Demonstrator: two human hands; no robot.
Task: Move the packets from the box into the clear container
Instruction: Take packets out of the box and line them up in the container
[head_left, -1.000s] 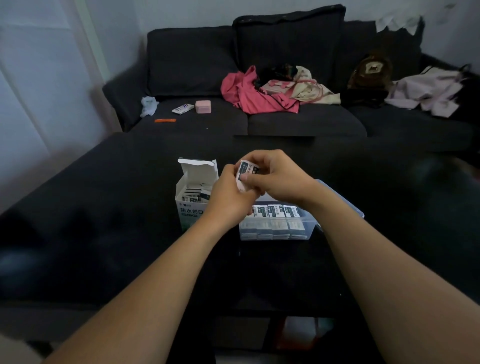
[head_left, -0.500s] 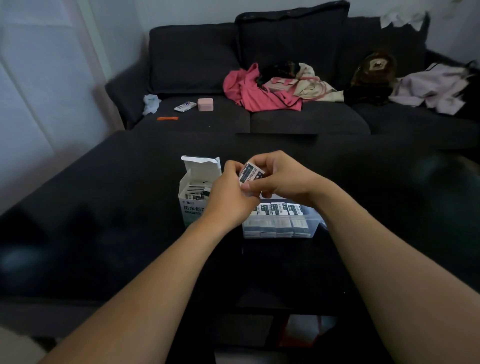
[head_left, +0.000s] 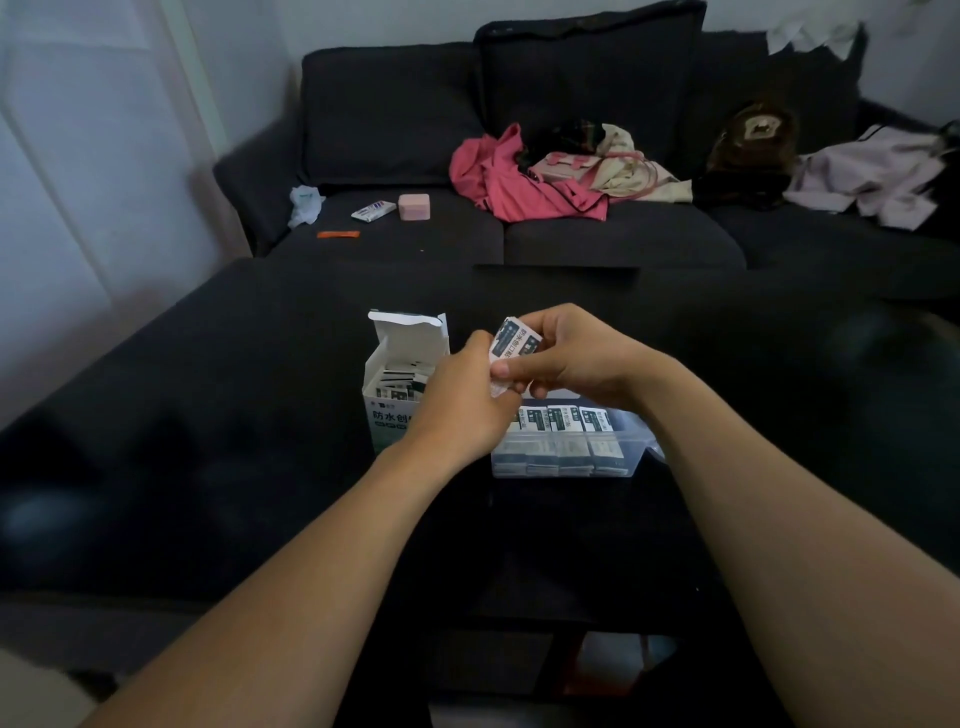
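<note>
Both hands, left hand (head_left: 460, 397) and right hand (head_left: 576, 358), pinch a small stack of packets (head_left: 514, 340) with curled fingers above the clear container (head_left: 569, 457); the open box (head_left: 397, 379) stands just left on the dark worktop (head_left: 234, 415).

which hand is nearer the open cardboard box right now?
Left. The left hand sits right beside the open box, overlapping its right edge in view. The right hand is farther right, above the clear container, both pinching a packet.
</note>
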